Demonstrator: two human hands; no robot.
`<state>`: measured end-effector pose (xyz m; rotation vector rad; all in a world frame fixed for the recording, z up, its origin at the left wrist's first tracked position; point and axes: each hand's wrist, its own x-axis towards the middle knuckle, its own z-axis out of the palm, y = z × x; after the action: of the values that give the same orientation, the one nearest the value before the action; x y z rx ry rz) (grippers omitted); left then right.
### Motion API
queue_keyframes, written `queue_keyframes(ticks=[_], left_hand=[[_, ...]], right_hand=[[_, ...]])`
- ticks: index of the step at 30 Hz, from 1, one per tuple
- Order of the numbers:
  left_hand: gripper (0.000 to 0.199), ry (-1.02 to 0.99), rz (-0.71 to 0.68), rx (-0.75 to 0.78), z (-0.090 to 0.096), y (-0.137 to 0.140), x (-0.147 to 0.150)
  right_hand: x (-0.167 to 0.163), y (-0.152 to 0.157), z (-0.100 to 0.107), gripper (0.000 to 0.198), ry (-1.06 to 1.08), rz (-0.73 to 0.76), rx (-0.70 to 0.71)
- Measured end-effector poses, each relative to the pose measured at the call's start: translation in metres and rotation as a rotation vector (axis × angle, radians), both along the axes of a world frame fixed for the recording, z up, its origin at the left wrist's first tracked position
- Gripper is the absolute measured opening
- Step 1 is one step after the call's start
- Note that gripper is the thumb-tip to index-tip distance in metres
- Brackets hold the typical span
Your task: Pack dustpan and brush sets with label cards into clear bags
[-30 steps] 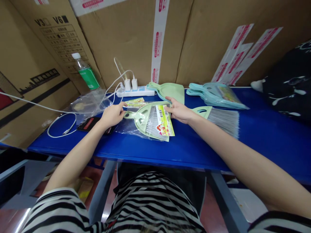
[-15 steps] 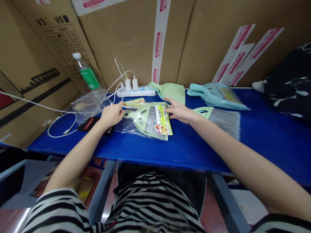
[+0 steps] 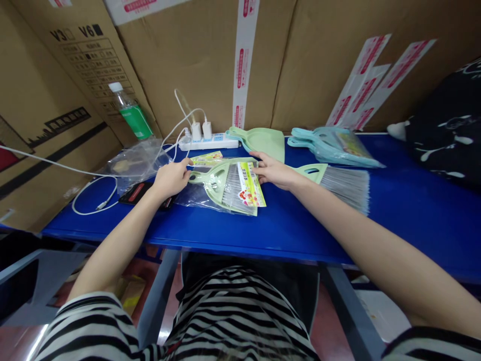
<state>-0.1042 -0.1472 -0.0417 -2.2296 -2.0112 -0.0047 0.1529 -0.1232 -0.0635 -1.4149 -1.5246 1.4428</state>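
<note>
A light-green dustpan-and-brush set (image 3: 217,184) in a clear plastic bag lies on the blue table, handle to the left. A yellow-and-white printed card (image 3: 251,188) covers its right part. My left hand (image 3: 171,179) is closed at the handle end, its fingertips pinching the bag there. My right hand (image 3: 273,171) reaches in from the right, thumb and fingers closed on the card's upper right edge; the fingertips are partly hidden. Under my right forearm sticks out a loose green brush (image 3: 343,188) with grey bristles. A bare green dustpan (image 3: 266,140) lies behind my right hand.
Blue dustpans (image 3: 330,145), bagged, lie at the back right. A white power strip (image 3: 221,141) with chargers and cables stands against the cardboard. At left are a green-labelled bottle (image 3: 135,120), a crumpled plastic bag (image 3: 141,158), a black packet (image 3: 137,192) and another printed card (image 3: 206,158).
The view has shifted slightly. Both hands keep nearly the same places on the bagged set, and the printed card looks a little more tilted.
</note>
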Motion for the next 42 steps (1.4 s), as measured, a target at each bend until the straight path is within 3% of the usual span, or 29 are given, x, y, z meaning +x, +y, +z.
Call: queue_keyframes(ticks=[10, 23, 32, 42], left_hand=[[0.042, 0.015, 0.036, -0.061, 0.005, -0.005, 0.007], [0.041, 0.042, 0.050, -0.074, 0.006, -0.005, 0.009], [0.041, 0.054, 0.054, -0.092, 0.007, -0.005, 0.010], [0.041, 0.094, 0.091, -0.087, 0.010, -0.007, 0.012]], right_hand=[[0.001, 0.002, -0.003, 0.062, 0.037, 0.002, 0.037], [0.003, 0.008, -0.007, 0.046, 0.150, -0.016, -0.048], [0.002, 0.005, -0.005, 0.057, 0.155, -0.030, -0.039], [0.003, 0.005, -0.007, 0.053, 0.131, -0.062, 0.023]])
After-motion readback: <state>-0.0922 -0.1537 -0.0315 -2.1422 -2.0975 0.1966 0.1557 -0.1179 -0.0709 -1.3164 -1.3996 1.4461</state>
